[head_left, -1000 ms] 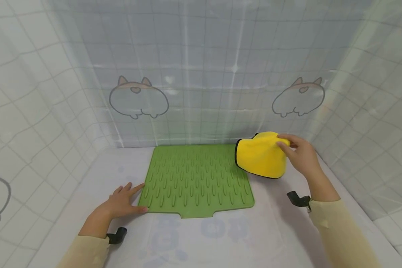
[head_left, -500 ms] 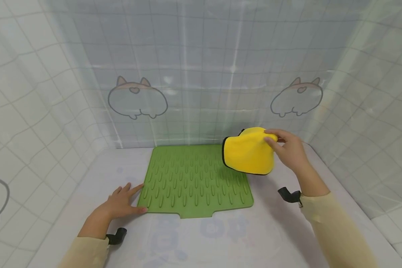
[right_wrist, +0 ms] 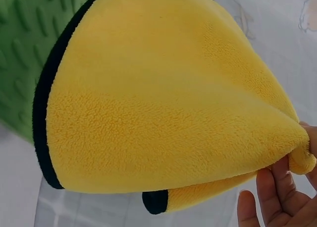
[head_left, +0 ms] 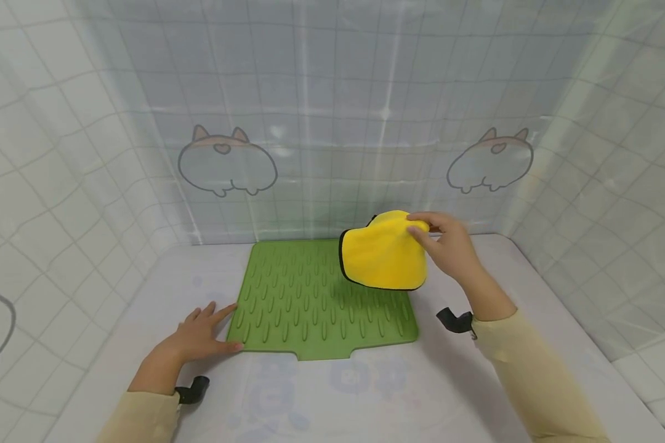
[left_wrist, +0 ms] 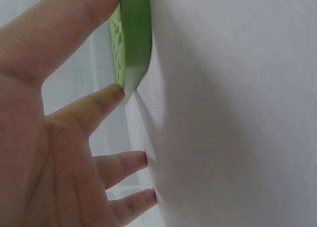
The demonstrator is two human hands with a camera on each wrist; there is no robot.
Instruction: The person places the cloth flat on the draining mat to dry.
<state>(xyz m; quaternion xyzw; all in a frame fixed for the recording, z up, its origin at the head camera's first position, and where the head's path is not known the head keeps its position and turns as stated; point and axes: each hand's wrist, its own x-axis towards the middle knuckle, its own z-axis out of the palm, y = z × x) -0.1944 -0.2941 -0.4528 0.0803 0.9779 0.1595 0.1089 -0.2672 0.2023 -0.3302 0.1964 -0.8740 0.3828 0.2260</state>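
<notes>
A green ridged mat [head_left: 288, 295] lies flat on the white table. My left hand [head_left: 199, 335] is spread at its near left corner; in the left wrist view the thumb and forefinger [left_wrist: 106, 100] touch the mat's edge [left_wrist: 136, 33], while other fingertips rest on the table. Over the mat's right half my right hand [head_left: 449, 246] pinches a yellow plush cloth [head_left: 385, 255] with black edging. The folded cloth hangs from the thumb and fingers and hides the mat's far right part. In the right wrist view, the cloth [right_wrist: 148, 98] bunches at the fingertips [right_wrist: 282, 172].
White and grey grid-patterned sheets [head_left: 332, 92] close in the back and both sides. Cartoon animal drawings [head_left: 227, 163] are printed on the back sheet. A white cover [head_left: 332, 406] with faint blue prints lies on the table.
My right hand has carried the yellow cloth leftward, from the mat's right edge to over its right half. The left hand has stayed at the mat's corner.
</notes>
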